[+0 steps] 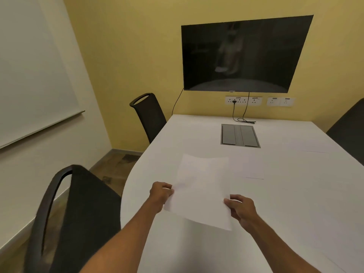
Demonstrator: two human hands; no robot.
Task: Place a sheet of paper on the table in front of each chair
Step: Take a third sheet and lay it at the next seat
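White paper sheet [202,186], L hand [160,194] + R hand [241,208] grips pinched on side edges

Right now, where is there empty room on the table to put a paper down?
The white table is bare on the left edge by the far chair, left of the grey cable box. The near right corner is bare too. The middle is busier: both hands, left hand and right hand, hold a sheet of paper.

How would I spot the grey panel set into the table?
Start at the dark screen on the yellow wall and drop to the white table below. Near its far end, past the sheet of paper held by both hands, lies the grey panel. It alone is grey, sunk flush, split into two flaps.
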